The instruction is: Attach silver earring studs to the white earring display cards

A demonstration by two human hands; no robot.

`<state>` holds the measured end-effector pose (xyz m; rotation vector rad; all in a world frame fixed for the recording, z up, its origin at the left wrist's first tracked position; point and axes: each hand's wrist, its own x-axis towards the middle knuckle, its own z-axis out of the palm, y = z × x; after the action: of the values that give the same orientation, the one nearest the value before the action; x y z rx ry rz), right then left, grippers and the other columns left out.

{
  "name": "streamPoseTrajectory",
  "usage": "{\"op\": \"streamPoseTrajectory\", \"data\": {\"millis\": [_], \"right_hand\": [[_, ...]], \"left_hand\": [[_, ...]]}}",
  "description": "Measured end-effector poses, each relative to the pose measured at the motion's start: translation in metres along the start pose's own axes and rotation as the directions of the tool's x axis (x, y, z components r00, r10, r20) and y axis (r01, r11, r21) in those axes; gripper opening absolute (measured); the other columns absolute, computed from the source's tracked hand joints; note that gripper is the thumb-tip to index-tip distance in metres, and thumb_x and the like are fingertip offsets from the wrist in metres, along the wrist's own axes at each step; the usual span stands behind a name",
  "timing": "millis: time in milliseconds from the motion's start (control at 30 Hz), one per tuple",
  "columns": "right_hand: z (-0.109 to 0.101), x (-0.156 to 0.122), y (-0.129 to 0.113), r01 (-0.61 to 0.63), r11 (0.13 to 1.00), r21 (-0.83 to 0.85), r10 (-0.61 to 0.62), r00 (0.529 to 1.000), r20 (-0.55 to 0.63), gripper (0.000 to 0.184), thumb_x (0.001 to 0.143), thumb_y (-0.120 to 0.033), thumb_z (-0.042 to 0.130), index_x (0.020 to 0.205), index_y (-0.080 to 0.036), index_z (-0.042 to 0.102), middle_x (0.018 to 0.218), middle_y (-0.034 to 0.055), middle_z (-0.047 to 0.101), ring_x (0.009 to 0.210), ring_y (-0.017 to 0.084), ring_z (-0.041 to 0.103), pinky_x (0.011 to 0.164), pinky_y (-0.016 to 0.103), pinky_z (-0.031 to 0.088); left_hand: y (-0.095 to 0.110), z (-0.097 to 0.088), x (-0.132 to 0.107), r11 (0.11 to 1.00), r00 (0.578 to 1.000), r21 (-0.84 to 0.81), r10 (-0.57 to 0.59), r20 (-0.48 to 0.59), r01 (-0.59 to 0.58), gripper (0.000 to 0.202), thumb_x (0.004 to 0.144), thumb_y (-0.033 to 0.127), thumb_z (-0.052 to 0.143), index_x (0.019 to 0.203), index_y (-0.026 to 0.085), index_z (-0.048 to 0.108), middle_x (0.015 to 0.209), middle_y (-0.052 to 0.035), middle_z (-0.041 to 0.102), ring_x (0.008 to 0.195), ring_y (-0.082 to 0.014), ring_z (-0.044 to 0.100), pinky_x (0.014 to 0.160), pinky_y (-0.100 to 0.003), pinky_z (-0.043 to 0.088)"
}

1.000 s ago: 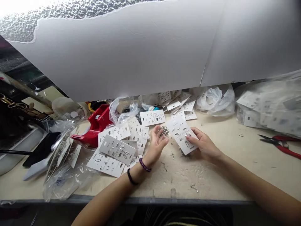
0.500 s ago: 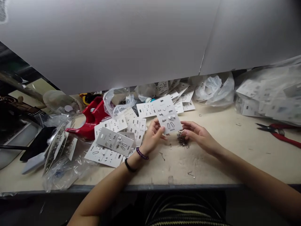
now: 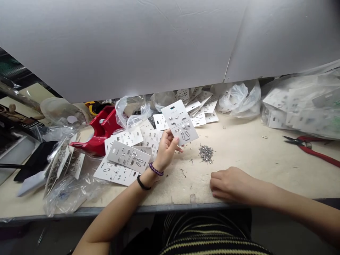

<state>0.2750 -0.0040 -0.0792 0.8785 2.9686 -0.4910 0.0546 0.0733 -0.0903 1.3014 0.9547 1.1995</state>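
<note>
My left hand (image 3: 166, 150) holds a white jewellery card (image 3: 180, 122) upright by its lower left corner, small metal pieces fixed on its face. A little heap of tiny metal parts (image 3: 206, 153) lies on the beige table to the right of that card. My right hand (image 3: 230, 182) rests on the table near the front edge, fingers curled under, nothing visible in it.
Several more cards (image 3: 127, 157) lie spread to the left beside a red tape dispenser (image 3: 99, 132) and clear plastic bags (image 3: 69, 184). Red-handled snips (image 3: 309, 147) lie at the far right. Bagged cards (image 3: 300, 106) pile at the back right under a white board (image 3: 164, 46).
My left hand took over the card and lifted it up and left. My right hand let go of it and drew back toward the table's front edge, leaving the metal heap uncovered.
</note>
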Motion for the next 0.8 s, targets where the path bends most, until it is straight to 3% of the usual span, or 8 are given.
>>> {"op": "streamPoseTrajectory", "data": {"millis": [167, 333, 533, 800], "right_hand": [[0.008, 0.000, -0.007, 0.047, 0.990, -0.134, -0.047, 0.999, -0.004, 0.013, 0.077, -0.006, 0.048, 0.072, -0.017, 0.053, 0.068, 0.0024, 0.056, 0.055, 0.013, 0.049, 0.046, 0.025, 0.027], [0.003, 0.023, 0.007, 0.060, 0.997, 0.051, -0.051, 0.985, -0.168, 0.015, 0.082, -0.018, 0.046, 0.070, -0.018, 0.055, 0.065, -0.0010, 0.057, 0.052, 0.010, 0.051, 0.047, 0.021, 0.033], [0.007, 0.051, 0.039, -0.127, 0.989, 0.076, 0.147, 0.904, -0.401, 0.029, 0.091, -0.026, 0.035, 0.081, -0.016, 0.060, 0.075, 0.0064, 0.060, 0.063, 0.015, 0.054, 0.052, 0.024, 0.038], [0.006, 0.041, 0.040, -0.114, 0.954, 0.279, 0.253, 0.805, -0.537, 0.023, 0.087, -0.029, 0.045, 0.082, -0.019, 0.065, 0.078, 0.0077, 0.056, 0.070, 0.017, 0.054, 0.057, 0.028, 0.044]], "left_hand": [[0.001, -0.003, -0.001, 1.000, 1.000, 0.015, 0.016, 0.014, -0.016, 0.031, 0.080, 0.033, 0.050, 0.105, 0.018, 0.040, 0.104, -0.0074, 0.054, 0.071, -0.0106, 0.055, 0.048, -0.020, 0.052], [0.002, -0.001, -0.007, 0.999, 0.999, 0.042, 0.004, 0.039, -0.005, 0.027, 0.082, 0.031, 0.046, 0.105, 0.017, 0.039, 0.103, -0.0083, 0.054, 0.073, -0.0107, 0.055, 0.049, -0.019, 0.052], [0.000, -0.001, -0.011, 0.999, 0.999, 0.033, -0.012, 0.042, 0.010, 0.029, 0.082, 0.033, 0.047, 0.104, 0.018, 0.038, 0.102, -0.0082, 0.053, 0.073, -0.0119, 0.056, 0.049, -0.021, 0.052], [0.008, -0.007, -0.007, 0.999, 1.000, 0.020, 0.027, 0.003, -0.028, 0.026, 0.082, 0.031, 0.046, 0.104, 0.018, 0.038, 0.104, -0.0075, 0.052, 0.078, -0.0125, 0.055, 0.053, -0.023, 0.054]]}}
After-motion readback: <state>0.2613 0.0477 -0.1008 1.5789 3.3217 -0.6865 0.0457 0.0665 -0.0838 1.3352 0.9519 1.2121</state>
